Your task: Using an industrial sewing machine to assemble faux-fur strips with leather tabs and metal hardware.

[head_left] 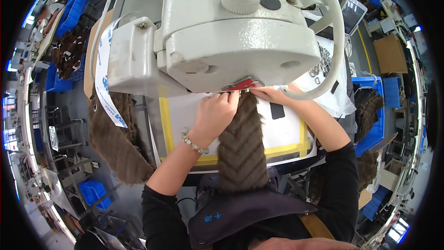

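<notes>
A large white sewing machine head (pixel 240 46) fills the upper middle, with a red-and-metal part (pixel 243 84) under it. A brown fur strip with chevron ridges (pixel 240 148) runs from there toward my body over a white work surface (pixel 185 115) edged in yellow tape. My left hand (pixel 217 111), with a beaded bracelet at the wrist, has curled fingers on the fur's upper end beside the red part. My right hand (pixel 273 92) reaches to the same end from the right, its fingertips partly hidden by the machine. A dark rectangular piece (pixel 277 110) lies beside the right hand.
Fur pieces (pixel 115 139) hang at the left beside a white printed tape strip (pixel 113 102). At the right are metal rings (pixel 321 65) on white sheeting, a blue bin with fur (pixel 356 148) and a cardboard box (pixel 391 53). Blue bins (pixel 69 14) line the left.
</notes>
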Demonstrator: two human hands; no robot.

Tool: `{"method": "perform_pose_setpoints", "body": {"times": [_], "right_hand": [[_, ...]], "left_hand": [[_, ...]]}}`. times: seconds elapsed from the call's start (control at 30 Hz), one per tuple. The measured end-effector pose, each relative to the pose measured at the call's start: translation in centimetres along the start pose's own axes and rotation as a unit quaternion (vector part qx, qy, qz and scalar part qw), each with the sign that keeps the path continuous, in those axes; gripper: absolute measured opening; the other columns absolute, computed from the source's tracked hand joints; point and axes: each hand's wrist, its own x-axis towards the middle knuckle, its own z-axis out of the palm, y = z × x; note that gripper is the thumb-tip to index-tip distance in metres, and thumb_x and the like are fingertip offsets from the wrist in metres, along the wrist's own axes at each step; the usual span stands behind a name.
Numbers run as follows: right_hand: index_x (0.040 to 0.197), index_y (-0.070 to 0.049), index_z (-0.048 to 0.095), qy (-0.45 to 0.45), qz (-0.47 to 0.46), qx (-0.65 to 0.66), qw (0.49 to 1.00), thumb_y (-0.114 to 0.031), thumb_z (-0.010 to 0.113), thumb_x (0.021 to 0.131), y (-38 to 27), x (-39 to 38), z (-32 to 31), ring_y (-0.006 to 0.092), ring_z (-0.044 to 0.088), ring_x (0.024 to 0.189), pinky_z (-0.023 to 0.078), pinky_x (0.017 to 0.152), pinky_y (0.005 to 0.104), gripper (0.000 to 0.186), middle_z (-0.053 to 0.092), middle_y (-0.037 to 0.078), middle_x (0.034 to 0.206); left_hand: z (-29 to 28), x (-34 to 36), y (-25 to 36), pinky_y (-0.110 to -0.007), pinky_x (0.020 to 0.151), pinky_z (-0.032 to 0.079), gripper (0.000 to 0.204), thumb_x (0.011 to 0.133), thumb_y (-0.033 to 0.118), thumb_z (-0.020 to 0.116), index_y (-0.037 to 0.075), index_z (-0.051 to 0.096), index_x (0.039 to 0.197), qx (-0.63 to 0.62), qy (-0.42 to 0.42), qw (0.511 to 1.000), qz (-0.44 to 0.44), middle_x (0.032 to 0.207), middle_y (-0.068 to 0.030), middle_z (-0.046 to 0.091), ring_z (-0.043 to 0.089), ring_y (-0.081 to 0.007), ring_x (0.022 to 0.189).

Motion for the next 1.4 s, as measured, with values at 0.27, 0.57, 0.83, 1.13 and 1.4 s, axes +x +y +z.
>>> {"method": "perform_pose_setpoints", "body": {"times": [0.27, 0.57, 0.83, 1.13, 1.4], "right_hand": [[0.086, -0.008, 0.064, -0.030, 0.179, 0.221, 0.958, -0.022, 0.064, 0.089, 0.0, -0.8, 0.6, 0.0220, 0.056, 0.057, 0.046, 0.056, 0.0354, 0.014, 0.059, 0.009, 0.065], [0.089, -0.016, 0.064, 0.005, 0.081, 0.142, 0.987, -0.018, 0.065, 0.087, 1.0, -0.8, 1.8, 0.0236, 0.064, 0.067, 0.052, 0.057, 0.0362, 0.003, 0.061, 0.005, 0.073], [0.091, -0.011, 0.064, -0.024, 0.102, 0.187, 0.977, -0.012, 0.066, 0.081, -0.4, -0.7, 1.0, 0.0250, 0.066, 0.074, 0.056, 0.062, 0.0352, 0.010, 0.064, 0.006, 0.084], [0.103, -0.007, 0.059, -0.038, 0.113, 0.069, 0.990, -0.008, 0.062, 0.079, -3.0, -0.1, 0.3, 0.0272, 0.066, 0.074, 0.056, 0.059, 0.0365, 0.025, 0.062, 0.009, 0.081], [0.144, -0.009, 0.033, -0.226, 0.221, 0.355, 0.880, -0.008, 0.060, 0.090, -10.1, -1.7, -9.2, 0.0262, 0.055, 0.113, 0.049, 0.087, 0.0364, 0.060, 0.043, 0.017, 0.131]], "left_hand": [[0.1, 0.6, -0.1, -0.028, 0.048, 0.048, 0.008, 0.077, 0.007, 0.061, 0.011, 0.054, 0.073, 0.052, 0.004, 0.998, 0.029, 0.058, 0.0013, 0.053, 0.060, -0.0125, 0.056], [0.2, 0.5, -0.9, -0.028, 0.048, 0.048, 0.011, 0.074, 0.007, 0.061, 0.011, 0.052, 0.070, 0.073, 0.002, 0.996, 0.052, 0.057, 0.0004, 0.053, 0.058, -0.0133, 0.054], [-0.7, -0.2, -0.2, -0.026, 0.048, 0.047, 0.022, 0.075, 0.008, 0.063, 0.004, 0.068, 0.096, 0.047, -0.017, 0.997, 0.052, 0.057, 0.0029, 0.054, 0.057, -0.0106, 0.053], [-0.3, -0.4, -0.1, -0.025, 0.048, 0.046, 0.028, 0.078, 0.009, 0.062, 0.003, 0.068, 0.104, 0.038, -0.010, 0.998, 0.042, 0.057, 0.0038, 0.053, 0.056, -0.0097, 0.052], [-4.8, -2.5, 0.2, -0.031, 0.069, 0.052, 0.042, 0.082, 0.011, 0.066, 0.005, 0.060, 0.124, -0.143, -0.079, 0.983, -0.087, 0.095, -0.0076, 0.058, 0.060, -0.0186, 0.087]]}}
